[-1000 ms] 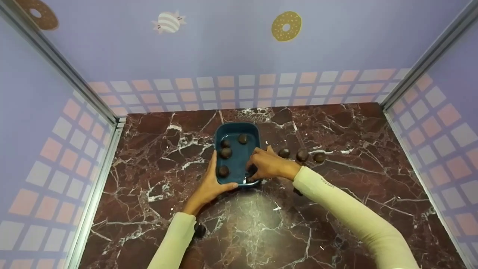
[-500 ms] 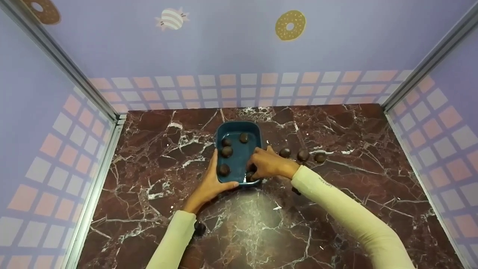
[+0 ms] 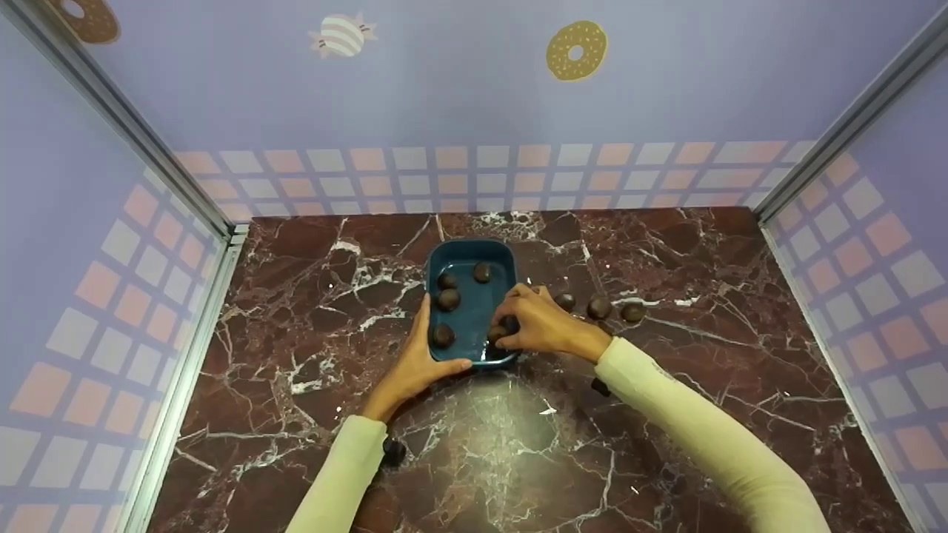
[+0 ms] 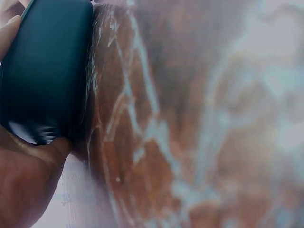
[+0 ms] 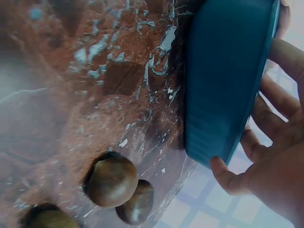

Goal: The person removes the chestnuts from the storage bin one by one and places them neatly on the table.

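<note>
Right hand at brown ball in blue dish, left hand steadying

Nearest: pale left sleeve (image 3: 329,477) and right sleeve (image 3: 711,437), each with a black wrist device (image 3: 393,451) at the cuff. Left hand (image 3: 415,364) grips the blue dish (image 3: 468,318) at its near-left corner, thumb along the near rim, other fingers along the left wall; same hold as half a second ago. Dish upright on the marbled desk (image 3: 592,459), same spot as before.

Right hand (image 3: 544,320) reaches over the right rim, fingers curled, thumb and forefinger pinching a brown ball (image 3: 497,336) in the near-right part of the dish; a darker round patch shows under the fingers, can't tell if it's a second ball. Vs. half a second ago: right wrist sits a bit further right, and more brown shows at the fingertips.

Also in dish: near-left ball (image 3: 443,336), two left-side balls (image 3: 448,299) touching or almost, one far-right ball (image 3: 482,272). All unmoved.

Right of dish, three loose balls (image 3: 598,308) in a row on the desk, unmoved; the right wrist view shows them too, partly cropped.

Far: lilac wall (image 3: 474,111), pink and white squares along its base, candy and doughnut prints above.
</note>
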`<state>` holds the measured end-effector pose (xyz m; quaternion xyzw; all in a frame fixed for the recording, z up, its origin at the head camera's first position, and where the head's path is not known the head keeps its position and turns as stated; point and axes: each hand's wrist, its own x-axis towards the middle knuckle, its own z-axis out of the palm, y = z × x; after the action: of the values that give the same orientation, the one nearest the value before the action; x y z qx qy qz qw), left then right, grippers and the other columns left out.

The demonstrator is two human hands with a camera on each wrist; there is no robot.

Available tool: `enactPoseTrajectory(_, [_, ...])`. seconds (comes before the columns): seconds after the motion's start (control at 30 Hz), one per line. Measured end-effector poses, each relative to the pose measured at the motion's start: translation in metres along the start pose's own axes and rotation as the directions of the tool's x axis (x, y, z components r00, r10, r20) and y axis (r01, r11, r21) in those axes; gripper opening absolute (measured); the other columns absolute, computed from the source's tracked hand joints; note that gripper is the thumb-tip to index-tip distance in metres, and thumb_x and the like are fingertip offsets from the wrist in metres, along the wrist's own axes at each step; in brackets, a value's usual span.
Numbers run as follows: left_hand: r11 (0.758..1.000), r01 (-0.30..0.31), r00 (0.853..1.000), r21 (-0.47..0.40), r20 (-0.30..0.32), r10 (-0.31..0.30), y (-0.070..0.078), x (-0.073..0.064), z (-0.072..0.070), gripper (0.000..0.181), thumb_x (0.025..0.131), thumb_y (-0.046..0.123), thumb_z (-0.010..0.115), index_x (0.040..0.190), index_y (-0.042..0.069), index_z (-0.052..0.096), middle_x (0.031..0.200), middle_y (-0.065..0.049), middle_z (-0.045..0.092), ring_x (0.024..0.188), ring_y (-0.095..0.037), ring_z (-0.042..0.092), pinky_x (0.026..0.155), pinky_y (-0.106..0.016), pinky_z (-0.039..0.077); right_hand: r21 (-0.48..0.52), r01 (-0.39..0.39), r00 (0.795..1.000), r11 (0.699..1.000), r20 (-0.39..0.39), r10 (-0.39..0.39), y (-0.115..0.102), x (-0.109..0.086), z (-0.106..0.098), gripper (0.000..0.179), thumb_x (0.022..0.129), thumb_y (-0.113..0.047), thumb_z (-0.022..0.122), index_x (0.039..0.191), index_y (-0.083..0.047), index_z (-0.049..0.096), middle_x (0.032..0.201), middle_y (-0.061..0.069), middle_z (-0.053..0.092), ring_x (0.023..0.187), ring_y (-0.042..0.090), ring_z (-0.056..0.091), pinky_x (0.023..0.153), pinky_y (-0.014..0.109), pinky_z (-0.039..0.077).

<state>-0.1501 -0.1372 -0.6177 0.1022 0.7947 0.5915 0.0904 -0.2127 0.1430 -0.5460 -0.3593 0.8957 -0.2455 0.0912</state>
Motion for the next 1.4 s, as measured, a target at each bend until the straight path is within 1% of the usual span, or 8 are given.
enactPoseTrajectory(0.2, [1.000,-0.001,1.000,0.003,-0.006,0.001,-0.001,0.001,0.000,0.142,0.085,0.032,0.098,0.179,0.020,-0.008,0.185,-0.011,-0.004,0.170,-0.032,0.000,0.134,-0.060,0.009,0.076,0.030,0.995,0.997,-0.094,-0.023,0.007,-0.017,-0.002,0.031,0.089,-0.030,0.095,0.115,-0.015,0.085,0.112,0.002,0.076,0.122,0.028,0.058,0.107,0.060,0.041])
enactPoseTrajectory(0.37, [1.000,-0.002,1.000,-0.010,-0.008,0.002,0.000,0.002,0.000,0.142,0.084,0.030,0.099,0.179,0.020,-0.007,0.185,-0.010,-0.004,0.170,-0.032,0.000,0.134,-0.058,0.010,0.164,0.074,0.980,0.984,-0.194,-0.041,0.014,-0.031,-0.002,0.028,0.090,-0.025,0.093,0.114,-0.014,0.084,0.109,0.005,0.072,0.118,0.028,0.058,0.101,0.053,0.044])
enactPoseTrajectory(0.47, [1.000,-0.002,1.000,-0.012,-0.012,0.001,0.000,0.002,0.000,0.142,0.084,0.031,0.099,0.179,0.021,-0.007,0.185,-0.010,-0.005,0.170,-0.032,0.000,0.134,-0.059,0.009,0.204,0.105,0.969,0.973,-0.240,-0.054,0.016,-0.038,-0.004,0.026,0.090,-0.022,0.093,0.113,-0.012,0.083,0.109,0.005,0.076,0.115,0.029,0.060,0.101,0.052,0.047])
enactPoseTrajectory(0.57, [1.000,0.000,1.000,-0.009,-0.014,0.000,0.000,0.001,0.001,0.142,0.084,0.031,0.098,0.179,0.022,-0.007,0.185,-0.010,-0.005,0.170,-0.031,0.000,0.134,-0.059,0.008,0.243,0.103,0.963,0.964,-0.268,-0.035,0.019,-0.048,-0.006,0.027,0.089,-0.017,0.094,0.112,-0.011,0.083,0.111,0.003,0.079,0.112,0.028,0.065,0.100,0.052,0.052])
enactPoseTrajectory(0.8, [1.000,0.005,1.000,0.007,-0.010,-0.005,0.000,0.000,0.001,0.141,0.085,0.029,0.098,0.179,0.022,-0.007,0.185,-0.011,-0.005,0.170,-0.033,-0.001,0.134,-0.060,0.007,0.370,0.059,0.943,0.927,-0.326,0.070,0.034,-0.082,-0.011,0.030,0.088,-0.009,0.093,0.115,-0.007,0.082,0.107,0.006,0.076,0.094,0.034,0.072,0.086,0.053,0.060])
enactPoseTrajectory(0.93, [1.000,0.011,1.000,-0.003,-0.003,-0.011,0.000,0.000,0.000,0.141,0.086,0.029,0.098,0.179,0.023,-0.008,0.185,-0.010,-0.006,0.170,-0.033,-0.002,0.134,-0.060,0.007,0.407,-0.003,0.925,0.913,-0.345,0.157,0.047,-0.101,-0.014,0.030,0.087,-0.006,0.093,0.115,-0.005,0.082,0.107,0.007,0.078,0.091,0.032,0.073,0.083,0.050,0.062])
enactPoseTrajectory(1.2, [1.000,0.005,1.000,-0.015,-0.004,-0.005,-0.001,0.001,0.000,0.140,0.086,0.026,0.097,0.179,0.022,-0.008,0.185,-0.010,-0.006,0.170,-0.031,-0.002,0.134,-0.059,0.007,0.444,-0.105,0.879,0.890,-0.377,0.291,0.073,-0.133,-0.018,0.028,0.086,0.001,0.092,0.112,0.002,0.081,0.101,0.015,0.077,0.086,0.023,0.070,0.078,0.028,0.059])
enactPoseTrajectory(1.4, [1.000,-0.003,1.000,0.003,-0.013,0.003,0.001,0.001,0.000,0.142,0.084,0.030,0.099,0.179,0.020,-0.007,0.185,-0.011,-0.004,0.170,-0.031,0.000,0.135,-0.056,0.006,0.463,-0.179,0.855,0.868,-0.364,0.370,0.089,-0.153,-0.022,0.026,0.089,-0.001,0.091,0.112,0.001,0.080,0.103,0.015,0.078,0.087,0.018,0.071,0.080,0.024,0.058])
